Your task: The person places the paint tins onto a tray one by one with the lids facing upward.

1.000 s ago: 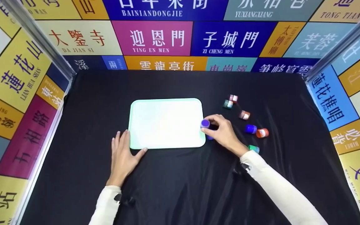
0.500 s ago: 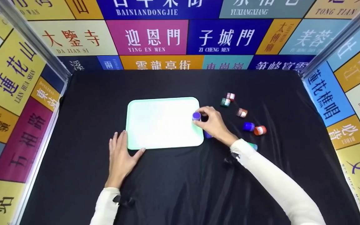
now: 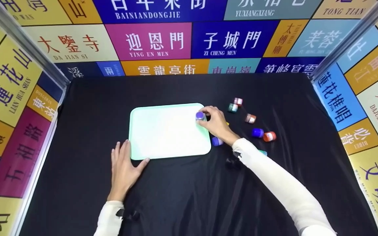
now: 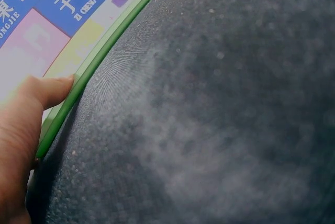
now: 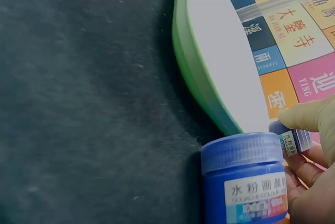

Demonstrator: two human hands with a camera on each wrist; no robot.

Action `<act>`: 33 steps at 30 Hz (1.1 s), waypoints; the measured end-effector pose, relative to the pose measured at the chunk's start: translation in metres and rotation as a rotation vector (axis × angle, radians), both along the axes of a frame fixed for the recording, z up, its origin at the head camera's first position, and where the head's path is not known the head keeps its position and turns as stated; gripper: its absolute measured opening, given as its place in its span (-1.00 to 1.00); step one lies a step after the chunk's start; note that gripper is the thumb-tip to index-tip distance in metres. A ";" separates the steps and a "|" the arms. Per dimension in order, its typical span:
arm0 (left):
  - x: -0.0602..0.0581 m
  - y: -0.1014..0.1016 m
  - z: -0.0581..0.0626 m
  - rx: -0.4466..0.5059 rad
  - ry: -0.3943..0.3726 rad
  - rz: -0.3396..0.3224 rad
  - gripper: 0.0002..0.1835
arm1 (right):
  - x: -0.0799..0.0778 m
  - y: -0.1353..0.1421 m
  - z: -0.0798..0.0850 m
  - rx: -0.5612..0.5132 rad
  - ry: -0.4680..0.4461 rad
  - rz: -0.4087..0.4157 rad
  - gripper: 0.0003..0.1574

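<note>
A white tray with a light green rim (image 3: pixel 169 134) lies on the black cloth. My left hand (image 3: pixel 122 167) rests at its near left corner, fingers straight along the left edge and thumb on the front rim; the left wrist view shows that thumb (image 4: pixel 55 90) on the green rim. With thumb and fingers my right hand (image 3: pixel 217 123) pinches a small purple gouache paint jar (image 3: pixel 199 115) by the tray's back right corner. Whether the jar touches the tray I cannot tell. In the right wrist view part of the jar's label (image 5: pixel 288 144) shows.
A blue paint jar (image 3: pixel 217 141) stands by the tray's right edge. Farther right are a blue-violet jar (image 3: pixel 257 132), an orange-red jar (image 3: pixel 269 136), a brownish one (image 3: pixel 250 118), a dark green one (image 3: pixel 232 108) and a red one (image 3: pixel 238 101). Printed panels surround the cloth.
My right hand has carried the purple jar from the tray's right edge inward and toward its back right corner. The blue jar beside the tray shows more. The left hand stays at its corner.
</note>
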State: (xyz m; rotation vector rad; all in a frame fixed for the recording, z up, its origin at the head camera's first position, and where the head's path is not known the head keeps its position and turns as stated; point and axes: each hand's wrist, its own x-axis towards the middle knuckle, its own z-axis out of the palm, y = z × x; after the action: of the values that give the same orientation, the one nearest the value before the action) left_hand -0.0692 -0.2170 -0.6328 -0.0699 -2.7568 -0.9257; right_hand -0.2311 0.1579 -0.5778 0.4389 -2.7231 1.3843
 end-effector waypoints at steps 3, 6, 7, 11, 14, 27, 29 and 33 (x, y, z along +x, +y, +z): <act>0.001 0.000 0.000 0.000 -0.003 0.000 0.12 | -0.004 -0.004 -0.002 -0.001 -0.019 -0.004 -0.57; 0.002 0.002 -0.001 0.001 -0.002 -0.001 0.12 | -0.006 -0.007 -0.005 0.004 -0.034 -0.018 -0.57; 0.002 0.002 -0.001 0.000 -0.002 -0.001 0.12 | -0.007 -0.008 -0.005 0.006 -0.036 -0.024 -0.57; 0.003 0.003 -0.002 -0.002 -0.008 -0.001 0.13 | -0.008 -0.012 -0.006 0.010 -0.037 -0.035 -0.57; 0.003 0.003 -0.002 0.000 -0.010 0.002 0.13 | -0.008 -0.016 -0.005 0.022 -0.040 -0.027 -0.57; 0.000 0.002 0.000 -0.009 0.004 -0.007 0.13 | -0.006 -0.013 0.005 0.059 -0.038 0.014 -0.41; -0.001 0.001 0.000 -0.010 0.009 -0.006 0.13 | -0.005 -0.008 0.009 0.067 -0.032 0.021 -0.40; -0.001 0.000 0.000 -0.007 0.010 0.001 0.13 | -0.002 0.003 0.015 0.096 -0.026 0.039 -0.39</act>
State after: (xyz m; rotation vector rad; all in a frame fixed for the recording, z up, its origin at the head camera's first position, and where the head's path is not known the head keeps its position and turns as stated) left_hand -0.0701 -0.2167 -0.6332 -0.0742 -2.7512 -0.9131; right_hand -0.2327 0.1611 -0.5629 0.4858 -2.8258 1.2815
